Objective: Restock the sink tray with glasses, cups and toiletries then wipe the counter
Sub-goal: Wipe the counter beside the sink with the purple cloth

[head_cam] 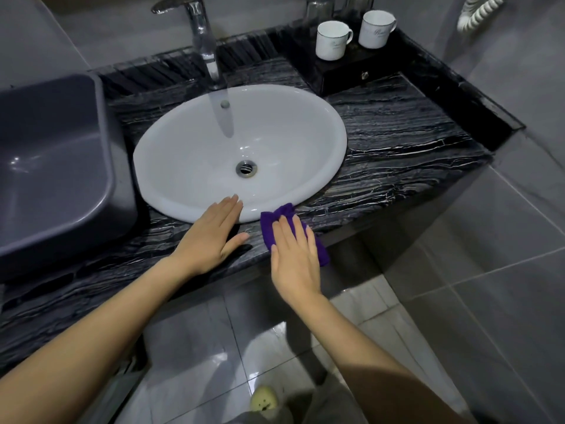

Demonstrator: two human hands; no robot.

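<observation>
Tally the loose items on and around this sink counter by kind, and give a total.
White cups: 2, on the black tray
Clear glasses: 2, behind the cups, cut off by the frame edge
Purple cloth: 1, under the right hand
Grey plastic tub: 1
Total: 6

Purple cloth [276,220], white basin [305,117] and cups [331,41], black white-veined counter [397,142], grey tub [61,166].

Glossy veined stone counter [397,142], cloth [275,221]
</observation>
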